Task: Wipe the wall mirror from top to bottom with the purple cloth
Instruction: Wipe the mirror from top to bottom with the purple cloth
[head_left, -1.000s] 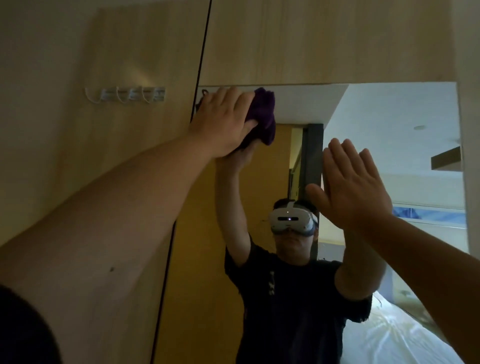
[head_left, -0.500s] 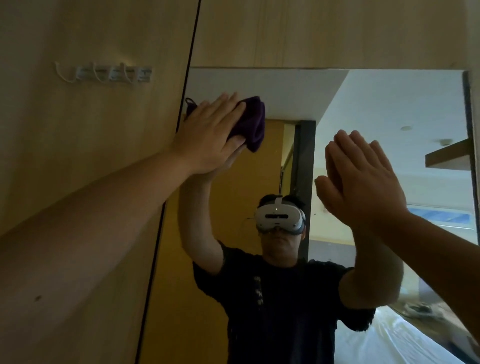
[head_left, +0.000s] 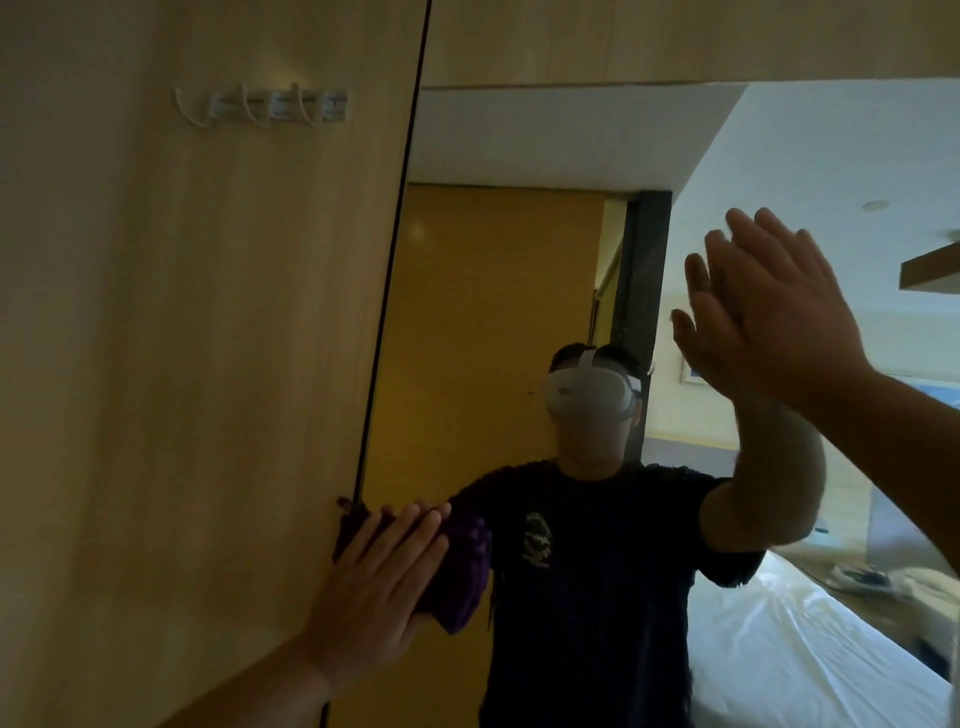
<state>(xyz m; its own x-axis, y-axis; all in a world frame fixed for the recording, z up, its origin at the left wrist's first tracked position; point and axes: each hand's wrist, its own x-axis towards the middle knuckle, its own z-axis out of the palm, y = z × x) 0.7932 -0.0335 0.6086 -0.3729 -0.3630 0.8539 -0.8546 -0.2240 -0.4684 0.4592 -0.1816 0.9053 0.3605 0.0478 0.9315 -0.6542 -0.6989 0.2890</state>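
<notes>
The left hand (head_left: 382, 579) is pressing the purple cloth (head_left: 460, 569) flat against the wall mirror (head_left: 519, 270), close to the mirror's left edge and in the lower part of the glass that is visible. The fingers (head_left: 415, 525) are stretched out, lying side by side, and pointing up and a little to the right; the palm is covering most of the cloth. The cloth is bunched into a lump. Its long axis is running roughly up and down, along the mirror's edge, with one end showing above the fingertips and the other end hanging below the palm on the right side.

The right hand (head_left: 769, 317) is resting flat and empty on the glass, higher up and well apart from the left hand. Its fingers are straight and pointing up, leaning slightly to the left, and they are meeting their own reflection.

The mirror is reflecting the person in a dark shirt, a white bed (head_left: 810, 639) at the lower right, and a yellow-brown door. On the wooden panel (head_left: 182, 364) left of the mirror, a row of white hooks (head_left: 270, 106) is sitting high up, level with the mirror's top edge.
</notes>
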